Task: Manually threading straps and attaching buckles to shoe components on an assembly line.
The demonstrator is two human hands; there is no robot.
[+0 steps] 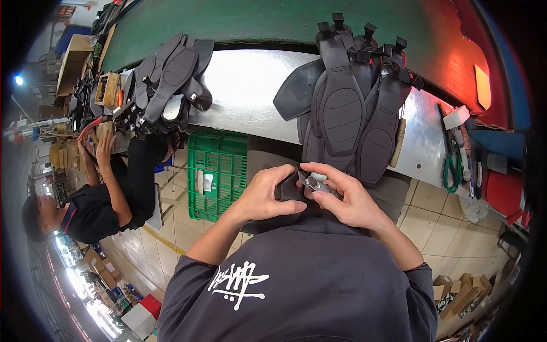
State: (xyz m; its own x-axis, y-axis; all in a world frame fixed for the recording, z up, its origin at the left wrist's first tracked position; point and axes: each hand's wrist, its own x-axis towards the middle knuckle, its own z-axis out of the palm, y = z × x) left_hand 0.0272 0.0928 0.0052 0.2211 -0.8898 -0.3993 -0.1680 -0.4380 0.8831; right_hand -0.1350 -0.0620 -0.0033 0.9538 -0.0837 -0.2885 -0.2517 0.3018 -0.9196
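Observation:
Close to my body, my left hand (pixel 269 196) is curled around a dark, flexible-looking piece (pixel 288 188), perhaps part of a shoe; its full shape is hidden by my fingers. My right hand (pixel 350 199) pinches a small silvery metal tool (pixel 314 183) against that piece's edge; its exact kind cannot be made out. Just beyond my hands lies a heap of dark shoe soles (pixel 342 111), several with small block heels pointing away from me. The nearest soles hang over the edge of the bench above my lap.
A shiny metal bench (pixel 245 80) runs across, backed by a green surface (pixel 262 23). More soles (pixel 176 74) lie to the left. A green crate (pixel 219 199) stands on the floor. At far left, a co-worker (pixel 97 199) sits handling something. Green-handled scissors (pixel 453 165) lie at right.

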